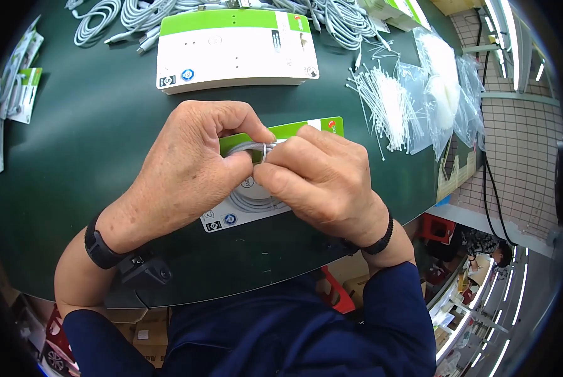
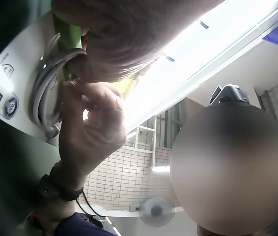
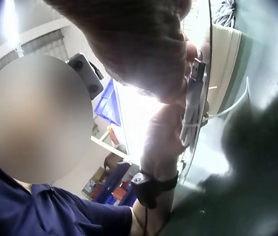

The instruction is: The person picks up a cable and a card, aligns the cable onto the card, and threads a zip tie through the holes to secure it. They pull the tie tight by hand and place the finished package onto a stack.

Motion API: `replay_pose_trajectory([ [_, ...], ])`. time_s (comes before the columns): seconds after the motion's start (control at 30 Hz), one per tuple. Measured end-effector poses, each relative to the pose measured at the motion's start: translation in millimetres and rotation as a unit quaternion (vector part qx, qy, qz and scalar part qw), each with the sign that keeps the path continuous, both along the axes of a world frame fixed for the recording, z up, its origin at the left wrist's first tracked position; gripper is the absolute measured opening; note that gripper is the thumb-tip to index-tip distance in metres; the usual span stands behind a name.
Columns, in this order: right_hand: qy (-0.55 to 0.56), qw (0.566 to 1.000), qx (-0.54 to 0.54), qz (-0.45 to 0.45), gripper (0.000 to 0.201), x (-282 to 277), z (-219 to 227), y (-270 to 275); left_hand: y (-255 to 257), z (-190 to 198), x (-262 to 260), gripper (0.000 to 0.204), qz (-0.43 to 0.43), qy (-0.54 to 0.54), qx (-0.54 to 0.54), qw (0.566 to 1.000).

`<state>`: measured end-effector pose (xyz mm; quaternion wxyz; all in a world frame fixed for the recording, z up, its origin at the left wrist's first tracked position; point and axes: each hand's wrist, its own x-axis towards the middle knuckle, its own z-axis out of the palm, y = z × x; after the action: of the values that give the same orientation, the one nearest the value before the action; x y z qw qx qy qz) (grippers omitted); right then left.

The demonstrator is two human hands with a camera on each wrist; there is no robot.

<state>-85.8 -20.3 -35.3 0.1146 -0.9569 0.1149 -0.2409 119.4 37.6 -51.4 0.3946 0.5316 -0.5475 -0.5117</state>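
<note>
A white and green card (image 1: 215,220) lies under both hands in the head view, with a coiled grey-white cable (image 1: 250,204) on it. My left hand (image 1: 184,166) pinches the coil's upper part between thumb and index finger. From the right, my right hand (image 1: 325,179) has its fingers curled at the same spot, beside a thin white tie round the cable. In the left wrist view the coil (image 2: 41,96) rests against the card. The right wrist view shows the cable's USB plug (image 3: 198,70) and a white tie end (image 3: 235,105) sticking out past the card.
A stack of white and green cards (image 1: 231,53) stands ahead, with coiled cables (image 1: 350,25) behind it. Loose white ties (image 1: 388,107) and clear plastic bags (image 1: 441,88) lie at the right. Packed cards (image 1: 27,94) are at the far left. The green table's (image 1: 80,157) front edge runs near the body.
</note>
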Motion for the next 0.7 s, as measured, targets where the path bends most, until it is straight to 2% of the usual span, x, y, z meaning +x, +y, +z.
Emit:
replay_pose_trajectory([
  [0.1,-0.057,0.998,0.022,0.017,0.020,-1.3,0.0,-11.1,0.1,0.9,1.3,0.021,0.012,0.032,-0.007,0.999],
  [0.17,-0.157,0.983,0.082,-0.042,0.013,-12.3,11.9,-21.2,1.0,1.6,2.5,0.022,0.018,0.050,-0.011,0.999],
  [0.23,-0.261,0.951,0.138,-0.092,0.006,-30.1,11.5,-38.0,2.5,5.6,4.3,0.026,0.021,0.061,-0.019,0.998],
  [0.27,-0.263,0.951,0.136,-0.093,0.006,-34.6,10.7,-44.1,3.2,8.5,4.7,0.027,0.021,0.065,-0.025,0.997],
  [0.33,-0.287,0.874,0.316,-0.232,0.008,-40.2,9.5,-52.5,6.0,18.6,4.5,0.029,0.018,0.065,-0.035,0.997],
  [0.37,-0.295,0.873,0.310,-0.233,0.008,-39.5,6.8,-53.8,7.3,24.6,4.6,0.030,0.018,0.065,-0.045,0.997],
  [0.43,-0.203,0.847,0.455,-0.187,0.012,-33.0,-1.7,-54.2,8.4,33.7,5.6,0.032,0.011,0.059,-0.059,0.996],
  [0.5,-0.134,0.909,0.391,-0.054,0.013,-25.5,-8.8,-52.5,9.8,37.6,8.8,0.033,0.011,0.065,-0.043,0.997],
  [0.53,-0.140,0.910,0.386,-0.053,0.013,-21.9,-12.3,-49.4,10.0,38.9,10.5,0.033,0.012,0.069,-0.034,0.997],
  [0.6,-0.106,0.854,0.506,0.062,0.026,-18.0,-18.8,-40.1,9.4,38.3,11.9,0.033,0.009,0.068,-0.034,0.997],
  [0.63,-0.105,0.856,0.503,0.063,0.026,-18.2,-21.5,-36.2,9.1,37.2,11.8,0.033,0.009,0.072,-0.030,0.997],
  [0.7,-0.122,0.748,0.651,0.052,0.030,-20.6,-25.5,-27.7,9.9,37.9,11.0,0.033,0.011,0.081,-0.030,0.996],
])
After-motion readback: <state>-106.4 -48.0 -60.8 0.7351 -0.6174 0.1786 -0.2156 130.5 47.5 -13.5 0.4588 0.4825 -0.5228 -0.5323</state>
